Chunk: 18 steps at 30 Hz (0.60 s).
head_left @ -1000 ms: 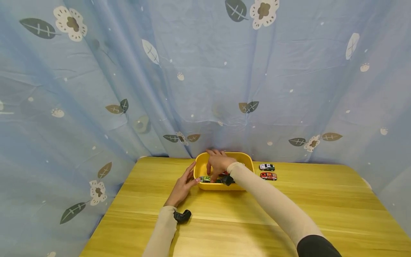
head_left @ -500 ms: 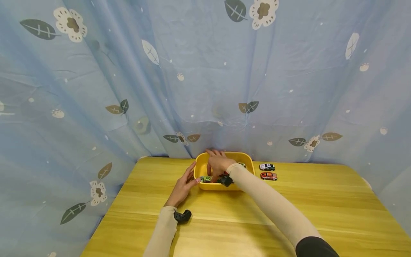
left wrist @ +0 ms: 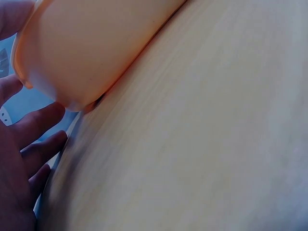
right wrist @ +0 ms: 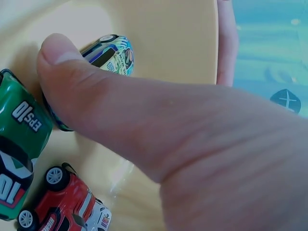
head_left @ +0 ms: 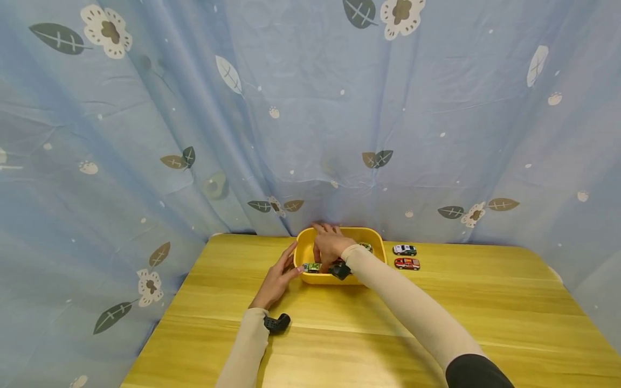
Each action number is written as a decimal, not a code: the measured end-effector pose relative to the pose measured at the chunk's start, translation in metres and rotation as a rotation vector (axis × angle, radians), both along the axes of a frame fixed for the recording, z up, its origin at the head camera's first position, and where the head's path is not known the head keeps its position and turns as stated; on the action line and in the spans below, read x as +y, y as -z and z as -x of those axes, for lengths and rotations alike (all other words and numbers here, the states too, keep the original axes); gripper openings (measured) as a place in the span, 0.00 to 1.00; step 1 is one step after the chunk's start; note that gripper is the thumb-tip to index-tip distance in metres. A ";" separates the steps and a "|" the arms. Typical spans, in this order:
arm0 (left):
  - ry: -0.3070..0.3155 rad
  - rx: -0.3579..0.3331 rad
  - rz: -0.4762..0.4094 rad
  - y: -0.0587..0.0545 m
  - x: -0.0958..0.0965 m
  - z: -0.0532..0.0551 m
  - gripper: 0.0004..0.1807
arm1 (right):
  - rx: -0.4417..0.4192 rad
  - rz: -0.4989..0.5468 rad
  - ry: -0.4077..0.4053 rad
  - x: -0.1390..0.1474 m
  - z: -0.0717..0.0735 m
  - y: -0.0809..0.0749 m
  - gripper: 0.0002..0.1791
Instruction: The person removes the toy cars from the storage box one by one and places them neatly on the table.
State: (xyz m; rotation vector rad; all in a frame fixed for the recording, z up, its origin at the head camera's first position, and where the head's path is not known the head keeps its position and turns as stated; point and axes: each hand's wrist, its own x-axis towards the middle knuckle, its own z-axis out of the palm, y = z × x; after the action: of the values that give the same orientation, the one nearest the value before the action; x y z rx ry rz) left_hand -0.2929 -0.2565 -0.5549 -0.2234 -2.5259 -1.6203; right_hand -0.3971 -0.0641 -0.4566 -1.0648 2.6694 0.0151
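Note:
My left hand (head_left: 274,281) holds the left end of a yellow plastic bin (head_left: 374,237); its thumb is at the front rim and its fingers lie along the outside wall. My right hand (head_left: 331,246) reaches over the bin, with fingers stretched past the back rim and its thumb down inside. In the right wrist view that thumb overlaps a multicoloured patterned toy car (right wrist: 113,55). Beside it lie a green toy car (right wrist: 24,118) marked 10 and a red toy car (right wrist: 60,202). The right palm hides part of the bin's inside.
A white toy car (head_left: 404,250) and a red-orange toy car (head_left: 407,263) stand right of the bin on the wooden table (head_left: 466,307). A blue patterned curtain (head_left: 310,118) hangs along the table's back edge. Black wrist devices sit at both cuffs.
The right thumb has drawn in slightly from the patterned car toward the palm, and the right forearm has shifted a little left. The left hand and bin stay in place.

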 end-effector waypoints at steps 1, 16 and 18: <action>0.001 0.002 0.001 0.000 0.000 0.000 0.42 | 0.004 -0.005 -0.001 0.000 0.000 0.000 0.09; -0.002 -0.005 0.000 0.000 0.000 0.000 0.42 | -0.003 -0.013 -0.027 0.003 0.005 -0.002 0.11; -0.001 0.003 0.004 -0.001 0.000 -0.001 0.41 | -0.029 0.017 -0.040 0.006 0.009 -0.003 0.11</action>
State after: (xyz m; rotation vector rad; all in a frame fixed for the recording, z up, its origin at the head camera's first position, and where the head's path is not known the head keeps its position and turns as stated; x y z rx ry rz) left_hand -0.2924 -0.2564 -0.5543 -0.2252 -2.5270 -1.6132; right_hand -0.4059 -0.0585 -0.4536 -1.1147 2.6268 -0.0154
